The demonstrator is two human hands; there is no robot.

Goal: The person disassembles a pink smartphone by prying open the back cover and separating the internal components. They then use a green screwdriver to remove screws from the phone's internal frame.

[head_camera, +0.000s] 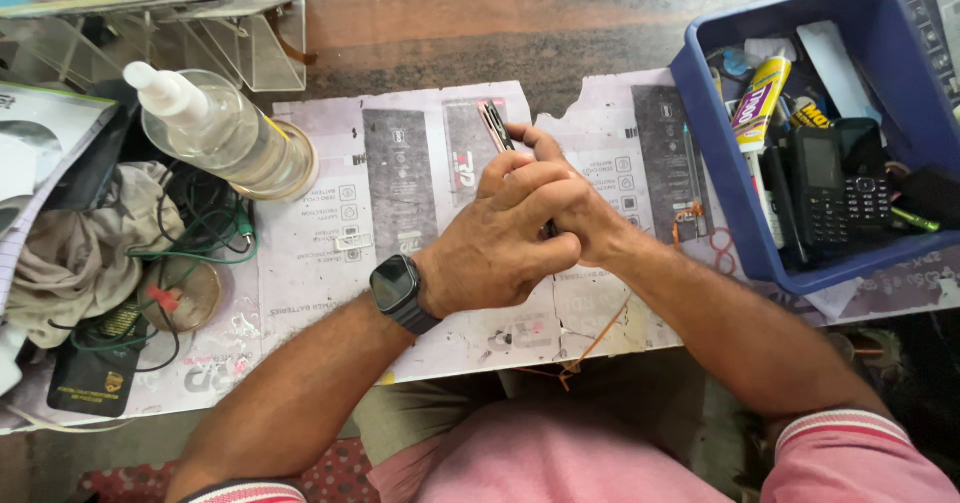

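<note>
Head view: both my hands, left (500, 248) over right (565, 213), pinch a thin phone (496, 126) edge-on at twelve o'clock above the tabletop (420, 23); probably light, stiff, fragile—grip the edges.

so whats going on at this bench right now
A person seated at a paper-covered workbench grips a slim phone on edge with both hands, left hand wrapped over right hand. A clear spray bottle lies to the left. A blue bin on the right holds keypad phones.
</note>
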